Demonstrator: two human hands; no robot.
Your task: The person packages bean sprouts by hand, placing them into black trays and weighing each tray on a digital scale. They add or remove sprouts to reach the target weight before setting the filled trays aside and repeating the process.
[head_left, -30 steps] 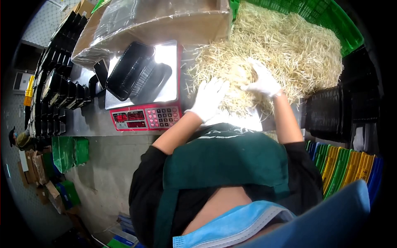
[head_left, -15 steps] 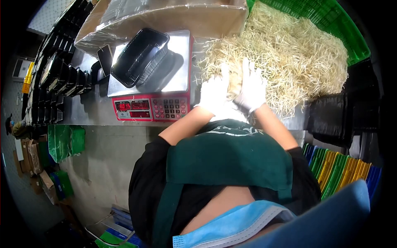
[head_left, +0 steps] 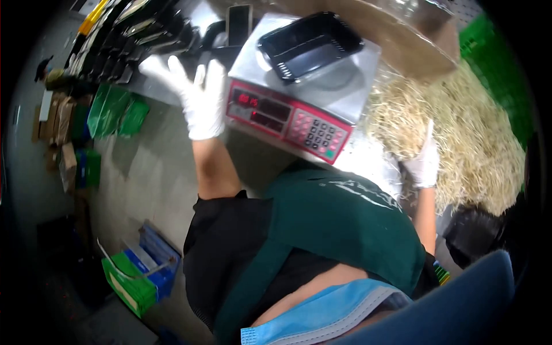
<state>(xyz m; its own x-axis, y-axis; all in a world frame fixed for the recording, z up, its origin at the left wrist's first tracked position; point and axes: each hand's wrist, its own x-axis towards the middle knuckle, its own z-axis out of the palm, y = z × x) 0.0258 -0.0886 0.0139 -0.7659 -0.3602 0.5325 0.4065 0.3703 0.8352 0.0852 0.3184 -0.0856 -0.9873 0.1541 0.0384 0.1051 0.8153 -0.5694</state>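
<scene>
My left hand [head_left: 204, 100], in a white glove, is raised beside the left edge of the red electronic scale [head_left: 287, 118]. Its fingers are spread, with nothing held. On the scale's metal plate sits a black plastic tray [head_left: 310, 49], with nothing in it. My right hand [head_left: 424, 161], also gloved, rests against the near side of the pile of bean sprouts [head_left: 477, 144]. One finger stretches along the sprouts; the other fingers are partly hidden. Loose sprouts lie to the left of this hand, near the scale.
Stacked black trays [head_left: 155, 34] stand at the upper left, near a phone [head_left: 239, 26]. A cardboard box [head_left: 397, 34] wrapped in plastic is behind the scale. A green crate [head_left: 500, 69] backs the sprouts. Green bins [head_left: 118, 112] stand on the floor; a person [head_left: 54, 75] is far left.
My left hand has left the sprouts and swung left past the scale, fingers spreading. My right hand stays at the sprouts. The view has turned left, so the scale appears further right.
</scene>
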